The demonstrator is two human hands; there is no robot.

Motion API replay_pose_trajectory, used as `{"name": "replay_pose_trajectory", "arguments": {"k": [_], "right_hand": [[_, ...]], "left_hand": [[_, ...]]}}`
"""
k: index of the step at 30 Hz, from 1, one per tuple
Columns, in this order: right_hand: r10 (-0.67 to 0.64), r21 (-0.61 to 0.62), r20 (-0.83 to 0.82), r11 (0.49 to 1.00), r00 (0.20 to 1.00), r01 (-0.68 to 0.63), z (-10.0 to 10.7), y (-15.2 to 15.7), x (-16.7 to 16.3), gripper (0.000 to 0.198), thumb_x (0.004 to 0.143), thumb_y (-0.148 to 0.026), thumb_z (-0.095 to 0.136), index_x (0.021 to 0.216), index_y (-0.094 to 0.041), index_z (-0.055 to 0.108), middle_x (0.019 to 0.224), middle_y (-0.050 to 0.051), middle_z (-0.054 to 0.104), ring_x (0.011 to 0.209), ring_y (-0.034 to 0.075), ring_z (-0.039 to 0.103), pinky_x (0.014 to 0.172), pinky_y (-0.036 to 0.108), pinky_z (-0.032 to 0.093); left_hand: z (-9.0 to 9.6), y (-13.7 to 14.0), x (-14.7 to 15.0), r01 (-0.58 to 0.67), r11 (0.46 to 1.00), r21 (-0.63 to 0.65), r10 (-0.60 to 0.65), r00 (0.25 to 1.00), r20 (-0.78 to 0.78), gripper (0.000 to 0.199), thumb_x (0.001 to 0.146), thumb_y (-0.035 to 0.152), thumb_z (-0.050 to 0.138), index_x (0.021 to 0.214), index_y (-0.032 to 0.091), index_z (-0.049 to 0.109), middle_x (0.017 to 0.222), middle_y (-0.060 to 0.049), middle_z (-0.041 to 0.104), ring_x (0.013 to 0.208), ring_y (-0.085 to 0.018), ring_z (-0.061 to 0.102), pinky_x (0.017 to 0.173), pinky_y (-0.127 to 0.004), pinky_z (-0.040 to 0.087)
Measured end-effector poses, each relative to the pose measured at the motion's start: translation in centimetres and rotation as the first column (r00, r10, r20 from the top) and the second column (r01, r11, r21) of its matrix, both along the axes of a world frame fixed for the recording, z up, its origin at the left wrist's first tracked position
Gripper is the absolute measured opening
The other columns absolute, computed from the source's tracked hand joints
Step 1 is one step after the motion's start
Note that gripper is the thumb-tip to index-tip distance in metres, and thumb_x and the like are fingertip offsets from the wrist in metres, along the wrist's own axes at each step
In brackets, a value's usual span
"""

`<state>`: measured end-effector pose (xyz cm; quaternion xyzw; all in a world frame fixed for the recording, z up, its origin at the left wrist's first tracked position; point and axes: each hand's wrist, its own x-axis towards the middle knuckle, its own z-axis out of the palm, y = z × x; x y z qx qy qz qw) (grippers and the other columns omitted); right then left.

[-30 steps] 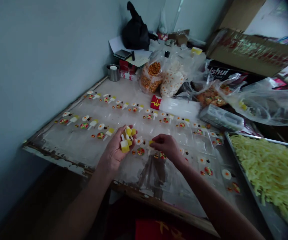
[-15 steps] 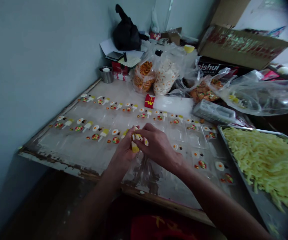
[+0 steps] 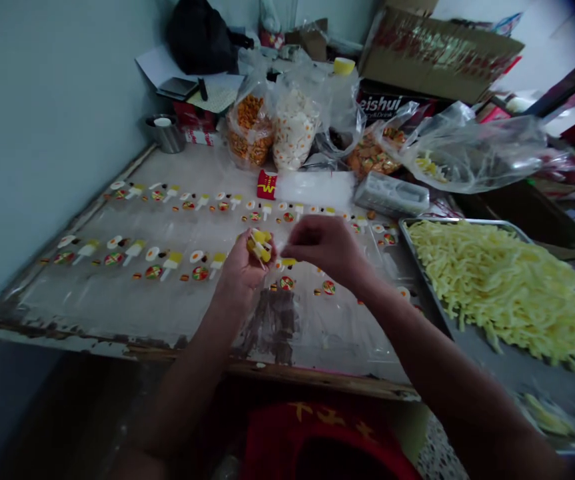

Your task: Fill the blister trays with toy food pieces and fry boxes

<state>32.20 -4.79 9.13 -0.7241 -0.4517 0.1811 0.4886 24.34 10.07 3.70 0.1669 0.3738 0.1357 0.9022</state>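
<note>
Red packet (image 3: 267, 185), yellow "W", beyond left hand (image 3: 240, 270).

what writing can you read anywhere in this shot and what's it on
"eishui": white letters on the dark carton behind the bags; its start is hidden by a bag.
"W"-like yellow mark: on the small red packet on the table.
Yellow characters on the red cloth at the bottom edge: too blurred to read.
Red print on the brown cardboard box: too blurred to read.
</note>
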Motion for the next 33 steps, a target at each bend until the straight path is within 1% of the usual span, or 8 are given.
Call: {"name": "replay_pose_trajectory", "arguments": {"k": [4, 9, 13, 19, 24, 27, 30, 33], "right_hand": [[-0.190, 0.029, 0.161, 0.982, 0.969, 0.188, -6.1, -5.4, 0.5, 0.010, 0.086, -0.025, 0.077, 0.082, -0.019, 0.071, 0.076, 0.001, 0.072, 0.067, 0.016, 0.065, 0.062, 0.027, 0.046], [-0.048, 0.017, 0.540, 0.999, 0.840, 0.047, -11.7, -6.6, -0.1, 0.013, 0.099, -0.019, 0.063, 0.089, -0.020, 0.071, 0.101, 0.006, 0.076, 0.091, 0.022, 0.067, 0.082, 0.036, 0.050], [-0.010, -0.010, 0.550, 1.000, 0.835, 0.019, -10.0, -6.8, -0.7, 0.012, 0.099, -0.031, 0.066, 0.100, -0.021, 0.072, 0.100, 0.006, 0.075, 0.097, 0.025, 0.064, 0.087, 0.040, 0.049], [-0.408, 0.162, 0.410, 0.913, 0.816, 0.374, -6.7, -6.0, -0.7, 0.014, 0.088, -0.026, 0.078, 0.100, -0.022, 0.072, 0.092, 0.005, 0.068, 0.085, 0.022, 0.061, 0.079, 0.036, 0.049], [-0.352, 0.165, 0.519, 0.935, 0.779, 0.312, -5.8, -4.7, -0.5, 0.004, 0.086, -0.018, 0.073, 0.087, -0.022, 0.070, 0.100, 0.007, 0.066, 0.096, 0.024, 0.060, 0.089, 0.039, 0.048], [-0.399, 0.174, 0.367, 0.917, 0.840, 0.360, -4.6, -6.2, 1.1, 0.002, 0.087, -0.018, 0.066, 0.088, -0.020, 0.066, 0.086, 0.003, 0.067, 0.079, 0.018, 0.061, 0.076, 0.032, 0.049], [-0.368, 0.023, 0.147, 0.929, 0.918, 0.369, -3.2, -9.6, 4.5, 0.009, 0.085, -0.027, 0.068, 0.085, -0.018, 0.067, 0.071, 0.000, 0.065, 0.062, 0.014, 0.057, 0.059, 0.026, 0.044], [-0.131, -0.244, -0.012, 0.962, 0.991, 0.124, -2.8, -13.0, 7.9, 0.017, 0.084, -0.032, 0.069, 0.089, -0.016, 0.073, 0.069, 0.001, 0.068, 0.060, 0.014, 0.060, 0.057, 0.025, 0.045]], "left_hand": [[-0.5, -0.8, 0.4, -0.015, 0.997, -0.071, 0.017, 1.000, 0.024, 0.014, 0.098, 0.027, 0.053, 0.090, 0.018, 0.060, 0.079, -0.004, 0.068, 0.066, -0.015, 0.068, 0.061, -0.028, 0.057], [-0.5, -2.3, 0.8, 0.078, 0.990, -0.119, -0.061, 0.989, 0.135, 0.015, 0.099, 0.027, 0.051, 0.094, 0.019, 0.063, 0.085, -0.007, 0.070, 0.075, -0.019, 0.071, 0.067, -0.033, 0.060], [-0.2, -3.1, 1.1, 0.029, 0.996, -0.082, -0.018, 0.991, 0.133, 0.020, 0.101, 0.028, 0.048, 0.095, 0.019, 0.064, 0.085, -0.006, 0.070, 0.076, -0.020, 0.071, 0.066, -0.033, 0.059], [-0.7, -5.8, 2.2, 0.087, 0.992, -0.090, -0.071, 0.983, 0.168, 0.024, 0.102, 0.027, 0.047, 0.091, 0.016, 0.065, 0.085, -0.007, 0.070, 0.074, -0.017, 0.069, 0.068, -0.030, 0.058], [-0.2, -7.7, 3.8, 0.011, 0.998, -0.066, 0.004, 0.974, 0.225, 0.030, 0.104, 0.026, 0.043, 0.084, 0.016, 0.063, 0.078, -0.004, 0.068, 0.070, -0.013, 0.066, 0.070, -0.025, 0.056], [0.1, -7.8, 4.4, 0.021, 0.997, -0.081, -0.004, 0.977, 0.214, 0.025, 0.102, 0.026, 0.047, 0.086, 0.017, 0.063, 0.079, -0.004, 0.068, 0.072, -0.014, 0.067, 0.077, -0.029, 0.057], [-0.1, -7.5, 4.5, 0.067, 0.996, -0.058, -0.059, 0.989, 0.133, 0.012, 0.097, 0.025, 0.056, 0.091, 0.018, 0.063, 0.082, -0.005, 0.068, 0.076, -0.017, 0.068, 0.082, -0.038, 0.058], [-0.7, -7.3, 4.4, 0.157, 0.987, -0.023, -0.156, 0.986, 0.057, 0.007, 0.095, 0.021, 0.057, 0.093, 0.018, 0.063, 0.083, -0.006, 0.068, 0.077, -0.020, 0.069, 0.078, -0.040, 0.059]]}}
